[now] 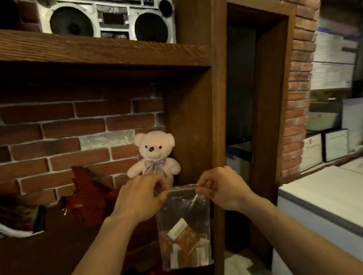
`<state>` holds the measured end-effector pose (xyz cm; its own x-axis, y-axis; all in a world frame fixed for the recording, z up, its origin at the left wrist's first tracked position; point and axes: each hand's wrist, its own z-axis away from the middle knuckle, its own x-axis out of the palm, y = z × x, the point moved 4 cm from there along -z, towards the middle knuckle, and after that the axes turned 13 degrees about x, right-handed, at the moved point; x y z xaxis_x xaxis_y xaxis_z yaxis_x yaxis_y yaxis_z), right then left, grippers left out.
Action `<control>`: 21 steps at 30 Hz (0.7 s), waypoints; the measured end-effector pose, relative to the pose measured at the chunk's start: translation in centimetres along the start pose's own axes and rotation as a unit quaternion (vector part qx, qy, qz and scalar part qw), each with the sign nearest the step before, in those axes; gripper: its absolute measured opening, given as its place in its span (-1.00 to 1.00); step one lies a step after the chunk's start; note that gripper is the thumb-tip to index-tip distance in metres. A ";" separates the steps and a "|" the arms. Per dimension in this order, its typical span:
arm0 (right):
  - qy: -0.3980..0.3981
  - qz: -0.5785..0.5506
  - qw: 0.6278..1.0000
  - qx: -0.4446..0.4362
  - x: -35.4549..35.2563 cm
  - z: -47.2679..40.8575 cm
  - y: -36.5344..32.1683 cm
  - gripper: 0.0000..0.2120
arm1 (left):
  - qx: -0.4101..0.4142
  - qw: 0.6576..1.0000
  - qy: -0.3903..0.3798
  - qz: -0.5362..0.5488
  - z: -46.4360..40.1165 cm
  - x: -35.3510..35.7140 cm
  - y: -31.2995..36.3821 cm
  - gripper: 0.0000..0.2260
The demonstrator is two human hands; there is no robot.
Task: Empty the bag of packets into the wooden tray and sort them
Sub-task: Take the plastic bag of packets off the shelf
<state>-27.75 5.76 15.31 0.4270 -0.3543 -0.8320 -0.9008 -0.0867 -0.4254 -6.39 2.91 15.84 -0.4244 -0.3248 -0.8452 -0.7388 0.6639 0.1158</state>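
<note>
1. Wooden shelving [85,55] is filling most of what I am seeing, with a brick wall [58,131] behind it; no wooden tray is showing anywhere, so I am judging the emptying to be not yet begun.
2. Sitting on the top shelf is a silver boombox [107,15], and a pale teddy bear [154,157] is leaning in the corner of the alcove just behind my hands.
3. Hanging upright in front of me is the clear plastic bag [183,218], its mouth at the top pulled taut between both hands.
4. Lying bunched at the bottom of the bag are the packets [186,246], orange and white, well below the opening.
5. Pinching the left corner of the bag's mouth is my left hand [141,196], fingers closed tight on the film.
6. Gripping the right corner the same way is my right hand [222,187].
7. To do this step well, I am judging that I should be peeling the two lips apart evenly, keeping the bag upright so nothing is spilling before I am finding the tray.
</note>
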 end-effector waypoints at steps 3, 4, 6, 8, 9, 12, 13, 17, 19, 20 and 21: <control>0.007 -0.002 1.000 0.022 -2.5 1.7 3.1 -0.97 | 0.030 0.999 -0.010 0.029 -1.5 1.2 3.4 -0.92; 0.015 0.001 1.000 0.028 -3.6 2.6 4.5 -0.96 | 0.038 0.998 -0.018 0.040 -2.1 1.6 5.0 -0.93; 0.027 0.007 0.999 0.044 -6.0 4.5 7.5 -0.95 | 0.064 0.996 -0.026 0.060 -3.3 2.7 8.7 -0.96; 0.031 0.016 0.998 0.054 -7.3 5.6 9.1 -0.94 | 0.068 0.994 -0.026 0.080 -3.9 3.1 10.6 -0.95; 0.038 0.021 0.997 0.068 -9.0 7.0 11.0 -0.93 | 0.082 0.992 -0.027 0.088 -4.6 3.7 13.1 -0.95; 0.057 0.024 0.993 0.102 -13.8 10.9 15.6 -0.91 | 0.121 0.986 -0.039 0.103 -5.9 4.9 20.4 -0.95; 0.064 0.026 0.991 0.117 -15.3 12.2 17.1 -0.89 | 0.130 0.985 -0.042 0.108 -6.2 5.2 22.7 -0.95; 0.104 0.051 0.975 0.190 -22.0 19.1 23.6 -0.85 | 0.167 0.976 -0.047 0.132 -7.5 7.1 33.5 -0.95; 0.115 0.060 0.963 0.237 -25.0 23.2 26.9 -0.90 | 0.196 0.969 -0.055 0.141 -7.8 8.4 39.3 -0.94; 0.120 0.064 0.959 0.248 -26.3 25.2 28.2 -0.91 | 0.210 0.965 -0.060 0.146 -7.7 8.8 42.0 -0.93; 0.125 0.065 0.955 0.262 -27.4 27.0 29.5 -0.90 | 0.228 0.960 -0.064 0.148 -7.5 9.2 44.5 -0.92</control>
<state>-63.91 38.07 15.97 0.2238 -0.5467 -0.8069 -0.7535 0.4280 -0.4990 -47.17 24.39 17.12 -0.4905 -0.0100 -0.8714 -0.2773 0.9498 0.1452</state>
